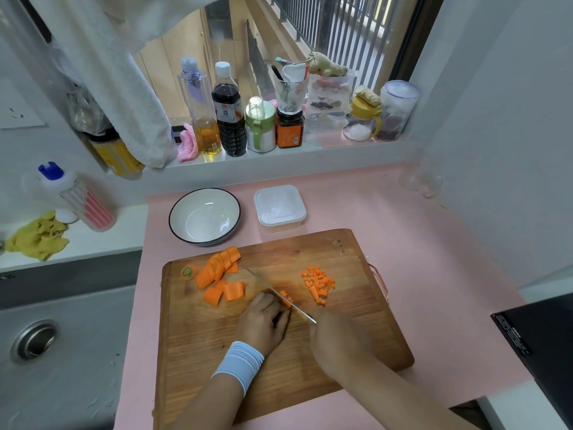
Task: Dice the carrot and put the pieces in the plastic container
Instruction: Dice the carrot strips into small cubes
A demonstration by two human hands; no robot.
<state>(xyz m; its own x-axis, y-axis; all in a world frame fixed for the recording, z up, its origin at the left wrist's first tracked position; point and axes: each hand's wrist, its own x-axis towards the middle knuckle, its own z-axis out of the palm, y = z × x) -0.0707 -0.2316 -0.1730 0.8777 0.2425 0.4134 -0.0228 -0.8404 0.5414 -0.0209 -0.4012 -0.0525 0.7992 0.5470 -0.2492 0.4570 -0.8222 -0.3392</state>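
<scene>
Centre frame: left hand (263, 321), fingers curled, pins carrot strips (286, 297); right hand (338, 339) grips knife (273, 290). These likely handle stiff, light, slippery; hold well behind the cutting edge.

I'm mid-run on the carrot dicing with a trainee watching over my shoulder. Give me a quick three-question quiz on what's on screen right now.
1. True or false: the plastic container already holds carrot pieces.
2. On the cutting board, the pile of diced carrot lies on which side of the knife? A. left B. right C. under the blade
3. Fill in: the left hand steadies the carrot piece being cut; the ___ hand grips the knife.
Key: 1 false; 2 B; 3 right hand.
</scene>
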